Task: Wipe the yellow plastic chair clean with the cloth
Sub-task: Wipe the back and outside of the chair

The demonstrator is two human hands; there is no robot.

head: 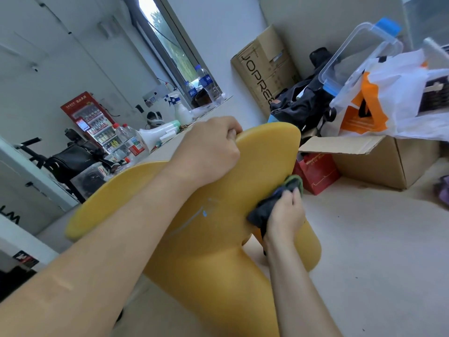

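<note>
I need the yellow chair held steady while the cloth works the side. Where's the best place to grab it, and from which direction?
Grip the top edge of the yellow chair, coming over it from above, as the left hand does: that rim is thin enough for fingers to curl over, and it sits opposite the right hand pressing the cloth on the side.

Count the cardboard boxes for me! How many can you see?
2. One tall cardboard box leans against the wall behind the black bag. One open cardboard box sits on the floor at right, under the plastic bags. Others may be hidden.
</note>
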